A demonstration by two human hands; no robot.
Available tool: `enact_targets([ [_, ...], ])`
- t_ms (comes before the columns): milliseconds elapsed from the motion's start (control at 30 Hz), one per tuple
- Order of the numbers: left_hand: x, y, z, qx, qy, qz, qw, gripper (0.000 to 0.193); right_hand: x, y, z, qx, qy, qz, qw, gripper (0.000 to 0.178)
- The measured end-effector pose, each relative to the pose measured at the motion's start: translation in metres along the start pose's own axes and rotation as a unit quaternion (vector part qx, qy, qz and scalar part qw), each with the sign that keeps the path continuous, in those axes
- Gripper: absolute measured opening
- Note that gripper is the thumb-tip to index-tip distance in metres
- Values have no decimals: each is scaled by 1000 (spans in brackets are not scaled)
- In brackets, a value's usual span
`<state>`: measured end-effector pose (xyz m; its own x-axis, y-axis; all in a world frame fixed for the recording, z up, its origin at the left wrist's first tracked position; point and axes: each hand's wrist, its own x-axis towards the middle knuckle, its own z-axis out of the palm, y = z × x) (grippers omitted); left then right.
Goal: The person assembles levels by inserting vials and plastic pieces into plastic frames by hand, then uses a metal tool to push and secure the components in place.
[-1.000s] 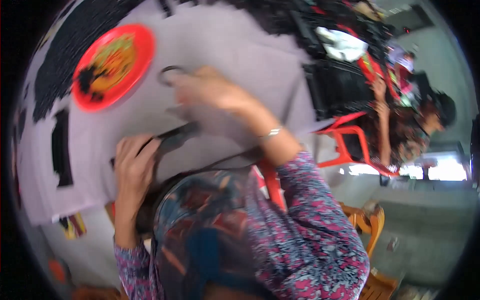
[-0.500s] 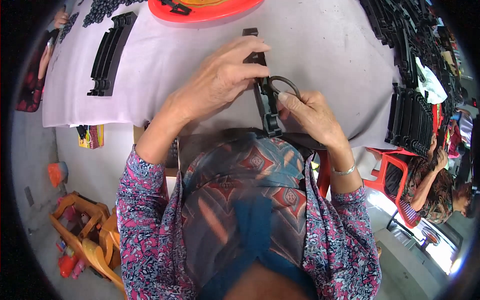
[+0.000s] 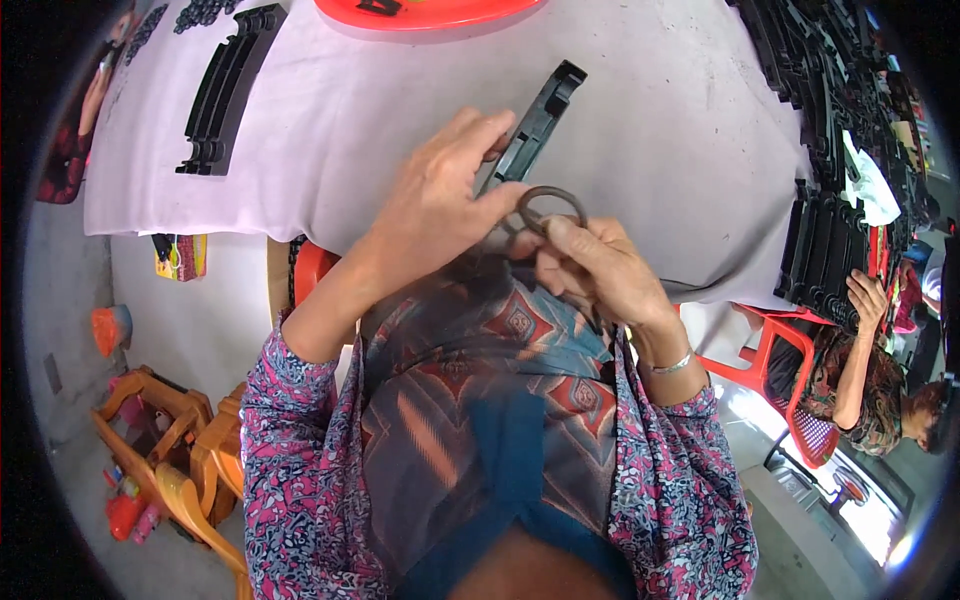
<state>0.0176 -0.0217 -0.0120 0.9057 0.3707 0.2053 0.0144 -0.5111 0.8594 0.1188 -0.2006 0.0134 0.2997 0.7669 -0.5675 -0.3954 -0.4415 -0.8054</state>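
My left hand (image 3: 440,205) is closed on a long black molded plastic strip (image 3: 540,120), which has notches and tilts up to the right over the table. The strip's lower end is hidden by my fingers. Close beside it, my right hand (image 3: 600,270) is closed on dark scissors (image 3: 553,190) with a large looped handle. Their blades are hidden or blurred between my hands. Farther left, several similar black strips (image 3: 225,95) lie side by side on the cloth.
A pale cloth-covered table (image 3: 370,120) lies ahead, a red plate (image 3: 430,14) at its far edge. Black strips (image 3: 825,245) pile up on the right. Another person's hand (image 3: 867,298) touches them beside a red chair (image 3: 765,355). A wooden chair (image 3: 170,450) stands lower left.
The strip has swung from nearly upright to leaning right, its far end higher. My left hand has shifted down a little. My right hand, with the scissors, has come lower and slightly left.
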Motion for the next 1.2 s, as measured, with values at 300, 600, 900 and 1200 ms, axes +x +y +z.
enact_targets([
  [300,-9,23,-1,97,-28,-2,995,58,-6,-34,-53,347,-23,-256,902,50],
  [600,-2,12,-28,46,-57,-25,997,26,17,-57,-42,377,-78,-360,850,48],
  [900,-11,26,-34,36,-22,-10,999,23,38,-63,-36,358,-75,-411,835,52],
  [1200,-21,17,-10,183,-16,76,980,19,58,-47,-39,364,-34,-384,848,50],
])
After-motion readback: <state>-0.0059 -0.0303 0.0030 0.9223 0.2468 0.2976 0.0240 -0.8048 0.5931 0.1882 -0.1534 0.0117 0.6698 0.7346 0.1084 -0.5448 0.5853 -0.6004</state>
